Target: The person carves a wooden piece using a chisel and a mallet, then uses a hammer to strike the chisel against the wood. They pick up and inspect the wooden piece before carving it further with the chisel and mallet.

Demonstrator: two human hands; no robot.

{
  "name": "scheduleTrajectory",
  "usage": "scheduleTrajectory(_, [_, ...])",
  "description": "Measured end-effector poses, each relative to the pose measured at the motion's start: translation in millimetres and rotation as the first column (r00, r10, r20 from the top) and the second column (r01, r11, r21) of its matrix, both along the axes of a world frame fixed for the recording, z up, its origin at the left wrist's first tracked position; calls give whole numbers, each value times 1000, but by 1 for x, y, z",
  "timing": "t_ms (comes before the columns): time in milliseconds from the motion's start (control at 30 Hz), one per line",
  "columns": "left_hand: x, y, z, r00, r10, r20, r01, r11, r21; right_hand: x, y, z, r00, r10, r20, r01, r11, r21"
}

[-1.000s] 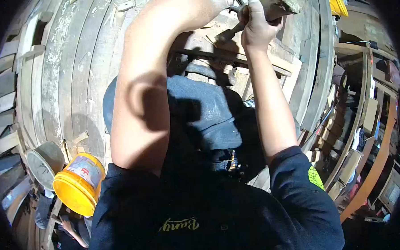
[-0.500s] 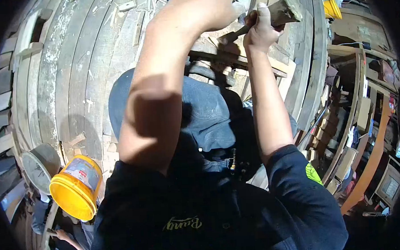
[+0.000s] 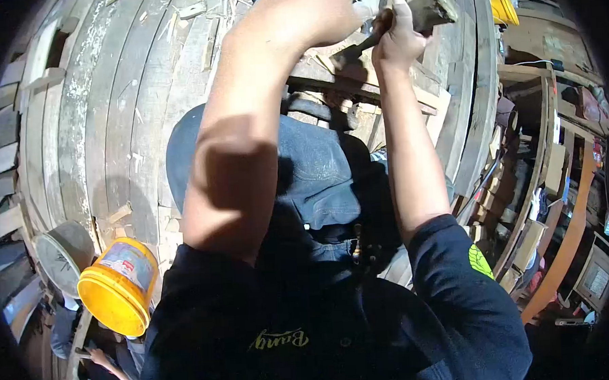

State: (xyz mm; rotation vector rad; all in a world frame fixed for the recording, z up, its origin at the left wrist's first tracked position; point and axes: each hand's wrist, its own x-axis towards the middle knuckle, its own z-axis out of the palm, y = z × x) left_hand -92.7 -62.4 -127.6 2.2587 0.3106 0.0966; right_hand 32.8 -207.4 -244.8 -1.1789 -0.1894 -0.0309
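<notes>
My right hand (image 3: 401,42) is closed around a wooden mallet (image 3: 434,12), its thumb pointing up. The mallet's wide, worn, flared end sticks out to the right of the fist, and a darker narrow part slants down to the left. Just left of it, my left hand (image 3: 343,17) is curled near the top edge, with the thumb showing. Its other fingers are hidden behind the hand, and I cannot tell what they hold. Below both hands, a long timber piece (image 3: 371,92) lies across in front of my knees, partly in shadow.
Wood chips lie on the plank floor (image 3: 118,123). To the left stand a yellow bucket (image 3: 112,300) and a grey bucket (image 3: 49,259). Another person's arm (image 3: 108,365) shows at the lower left. Shelving with wood pieces (image 3: 524,241) stands at the right; a yellow container (image 3: 504,10) sits upper right.
The mallet and my right hand have shifted slightly up and to the left. My left hand stays almost where it was.
</notes>
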Motion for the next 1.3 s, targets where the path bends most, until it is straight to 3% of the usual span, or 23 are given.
scheduleTrajectory(133, [-7,0,15,998,-54,16,55,997,-57,-8,13,15,996,-33,87,42,993,-111])
scheduleTrajectory(167, [-8,-3,25,998,-20,-67,16,999,-49,2,12,5,983,16,183,2,995,-99])
scheduleTrajectory(233, [-6,-1,13,997,-60,51,62,997,-35,-2,10,6,989,-31,144,44,995,-92])
scheduleTrajectory(300, [-4,0,11,997,-66,26,67,997,-35,-1,4,3,995,-10,101,7,999,34])
scheduleTrajectory(433, [-9,-3,17,996,-78,54,81,995,-55,-4,-9,-1,997,21,69,-13,994,-110])
scheduleTrajectory(467, [-1,-2,-2,976,-102,194,91,994,66,-6,-9,-1,995,53,88,-43,993,-114])
scheduleTrajectory(500, [1,-4,-4,974,-113,196,101,992,71,-8,-8,-1,990,86,108,-74,990,-118])
scheduleTrajectory(533, [3,-5,-5,968,-121,220,108,992,72,-14,-7,6,978,108,177,-75,980,-183])
scheduleTrajectory(567, [5,-6,-6,962,-128,243,113,991,75,-14,-11,3,982,146,119,-105,949,-298])
scheduleTrajectory(633, [7,-17,5,942,-92,324,162,967,-195,-18,3,1,990,122,75,-113,987,-114])
scheduleTrajectory(667, [10,-23,6,887,-95,452,204,958,-200,-18,7,-7,969,141,201,-138,990,-29])
scheduleTrajectory(700, [13,-29,8,816,-95,570,249,948,-199,-17,8,-4,961,91,259,-39,979,-198])
scheduleTrajectory(767, [15,-39,11,820,-90,565,243,949,-202,-9,-2,-18,842,-41,538,281,884,-373])
scheduleTrajectory(867, [24,-54,-2,708,-79,702,97,995,15,-16,-12,-13,957,69,281,8,965,-263])
scheduleTrajectory(1000, [29,-71,-6,768,-101,633,112,993,22,-18,-15,-11,973,205,108,-196,976,-90])
scheduleTrajectory(1033, [31,-73,-9,718,-88,691,89,995,35,-17,-15,-12,966,257,37,-259,965,38])
scheduleTrajectory(1100, [33,-74,-11,747,-65,661,-47,988,150,-14,-17,-15,884,445,-141,-350,832,430])
scheduleTrajectory(1133, [32,-72,-8,755,-58,653,4,996,84,-12,-18,-16,836,516,-185,-349,761,547])
scheduleTrajectory(1167, [30,-69,-5,769,-133,626,-20,973,230,-12,-18,-18,820,543,-182,-380,753,537])
scheduleTrajectory(1200, [31,-70,-6,801,-83,593,-27,984,175,-18,-23,-15,896,442,-37,-438,896,77])
scheduleTrajectory(1233, [32,-71,-6,830,-36,556,-37,992,120,-23,-31,-15,907,395,148,-312,865,-392])
scheduleTrajectory(1267, [32,-72,-7,833,-47,551,-29,991,128,-22,-42,-16,863,474,176,-274,731,-625])
scheduleTrajectory(1300, [31,-72,-6,829,-45,557,-21,994,111,-22,-55,-13,867,467,175,-272,737,-618])
